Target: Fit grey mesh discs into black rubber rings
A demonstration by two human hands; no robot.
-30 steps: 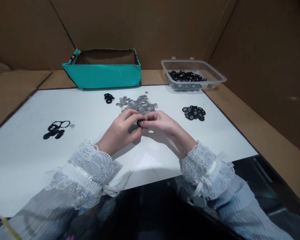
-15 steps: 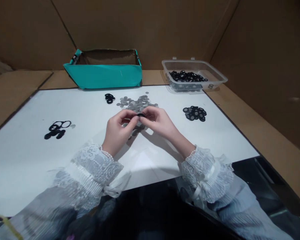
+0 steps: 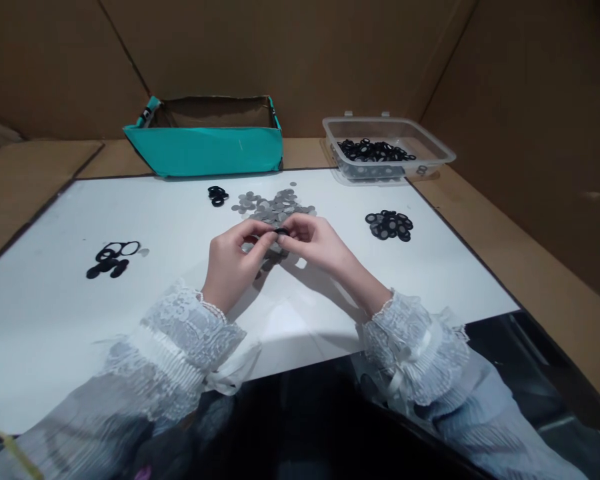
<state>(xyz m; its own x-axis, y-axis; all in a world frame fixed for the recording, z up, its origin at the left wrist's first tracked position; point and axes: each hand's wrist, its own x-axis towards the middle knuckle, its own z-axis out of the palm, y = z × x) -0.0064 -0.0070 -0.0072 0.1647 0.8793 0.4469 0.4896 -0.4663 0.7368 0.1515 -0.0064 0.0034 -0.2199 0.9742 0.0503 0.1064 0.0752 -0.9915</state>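
One black ring [image 3: 282, 231], seen nearly edge-on, between the fingertips over a pile of grey discs [image 3: 279, 203] on the white counter [image 3: 155, 220]. Left hand [image 3: 237, 263]: thumb and fingers clamped on the ring's left side. Right hand [image 3: 317, 245]: pinching its right side. Small cluster of black rings [image 3: 218, 196] left of the pile; disc-filled rings [image 3: 390, 227] heaped to the right. Behind: teal box [image 3: 210, 153] at left, clear plastic tub [image 3: 433, 159] at right, holding more black rings.
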